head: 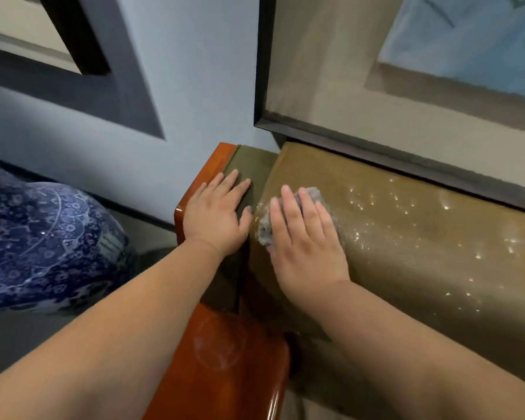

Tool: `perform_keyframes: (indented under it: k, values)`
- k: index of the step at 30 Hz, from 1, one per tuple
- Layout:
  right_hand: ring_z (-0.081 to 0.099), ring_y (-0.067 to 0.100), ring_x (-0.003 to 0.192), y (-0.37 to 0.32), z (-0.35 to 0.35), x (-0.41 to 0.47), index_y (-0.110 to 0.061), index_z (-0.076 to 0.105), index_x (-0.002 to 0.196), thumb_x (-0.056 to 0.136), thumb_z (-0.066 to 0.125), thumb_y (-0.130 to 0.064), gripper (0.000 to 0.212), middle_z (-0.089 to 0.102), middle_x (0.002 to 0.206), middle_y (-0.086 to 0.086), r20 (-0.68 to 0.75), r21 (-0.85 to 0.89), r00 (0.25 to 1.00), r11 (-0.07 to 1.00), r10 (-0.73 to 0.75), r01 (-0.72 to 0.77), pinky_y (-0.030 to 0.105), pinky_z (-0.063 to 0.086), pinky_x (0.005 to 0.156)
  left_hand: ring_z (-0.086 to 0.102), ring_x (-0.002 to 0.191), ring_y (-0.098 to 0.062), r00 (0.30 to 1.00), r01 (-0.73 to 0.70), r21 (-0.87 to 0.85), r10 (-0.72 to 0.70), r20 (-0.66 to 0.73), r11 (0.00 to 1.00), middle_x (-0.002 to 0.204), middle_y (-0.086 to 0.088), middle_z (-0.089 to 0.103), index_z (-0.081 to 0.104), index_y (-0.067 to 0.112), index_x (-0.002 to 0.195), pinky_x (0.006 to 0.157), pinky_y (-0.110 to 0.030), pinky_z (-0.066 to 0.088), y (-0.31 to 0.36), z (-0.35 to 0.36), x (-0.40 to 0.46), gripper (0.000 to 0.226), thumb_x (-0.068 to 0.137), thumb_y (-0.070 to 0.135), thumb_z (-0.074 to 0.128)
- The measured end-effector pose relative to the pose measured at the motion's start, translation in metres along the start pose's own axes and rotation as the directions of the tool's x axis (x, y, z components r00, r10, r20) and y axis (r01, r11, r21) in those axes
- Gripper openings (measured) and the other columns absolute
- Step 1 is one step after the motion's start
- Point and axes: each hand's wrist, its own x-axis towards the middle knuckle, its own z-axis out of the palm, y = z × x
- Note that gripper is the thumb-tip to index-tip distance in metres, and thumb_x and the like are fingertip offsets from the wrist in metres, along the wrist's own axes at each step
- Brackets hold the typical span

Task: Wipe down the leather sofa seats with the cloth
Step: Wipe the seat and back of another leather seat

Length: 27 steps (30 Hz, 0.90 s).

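The olive-brown leather sofa back [422, 237] fills the right half of the head view, dotted with shining water droplets. A grey cloth [265, 228] lies crumpled at its left end, and my right hand [303, 237] presses flat on it with straight fingers. My left hand [215, 213] rests flat, fingers spread, on the padded top of the armrest [252, 165], just left of the cloth. The armrest's glossy orange-brown wooden frame [225, 359] runs toward me between my forearms.
A large blue-and-white porcelain vase [43, 244] stands on the floor to the left of the armrest. A dark-framed picture [376, 86] hangs on the grey wall right above the sofa back. Another frame [73, 40] hangs at the upper left.
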Motion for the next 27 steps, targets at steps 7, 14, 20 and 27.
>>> perform_keyframes:
  k: [7,14,20,27]
  values:
    - [0.023,0.033,0.155,0.037,-0.028,0.087,-0.019,0.031,0.162,0.107,0.024,-0.055,0.065,0.029,0.168,0.012,0.109,0.176,0.975,0.962,0.193,-0.210,0.048,0.019,0.128,0.033,0.156,-0.023,1.000,-0.018,-0.010,0.018,0.002,1.000,0.168,0.001,0.038,0.042,0.033,0.159,0.128,-0.047,0.028,0.001,-0.008,-0.008,0.067,0.100,0.060,0.024]
    - [0.026,0.033,0.154,0.046,-0.024,0.033,-0.022,0.038,0.160,0.106,0.037,-0.048,0.059,0.031,0.168,0.011,0.082,0.088,0.959,0.960,-0.272,0.265,0.046,0.017,0.127,0.035,0.155,-0.023,0.999,-0.022,-0.052,0.020,-0.027,0.998,0.166,0.001,0.042,0.047,0.031,0.156,0.127,-0.047,0.028,-0.001,-0.004,-0.008,0.063,0.101,0.058,0.029]
    - [0.015,0.024,0.159,0.066,-0.040,0.111,-0.023,0.027,0.164,0.109,0.028,-0.050,0.061,0.019,0.172,0.007,0.184,0.219,0.977,0.973,-0.109,0.067,0.041,0.010,0.130,0.044,0.149,-0.026,0.996,-0.027,-0.127,0.016,-0.088,0.991,0.158,-0.003,0.053,0.059,0.025,0.147,0.123,-0.049,0.034,-0.001,-0.004,-0.012,0.063,0.103,0.055,0.027]
    - [0.018,0.021,0.158,0.077,-0.035,0.092,-0.023,0.028,0.163,0.106,0.033,-0.053,0.065,0.024,0.171,0.004,0.150,0.229,0.961,0.954,-0.231,0.193,0.034,0.008,0.128,0.047,0.146,-0.029,0.990,-0.080,-0.124,0.064,-0.128,0.989,0.155,-0.005,0.056,0.063,0.021,0.144,0.118,-0.047,0.037,-0.005,0.002,-0.010,0.068,0.100,0.059,0.028]
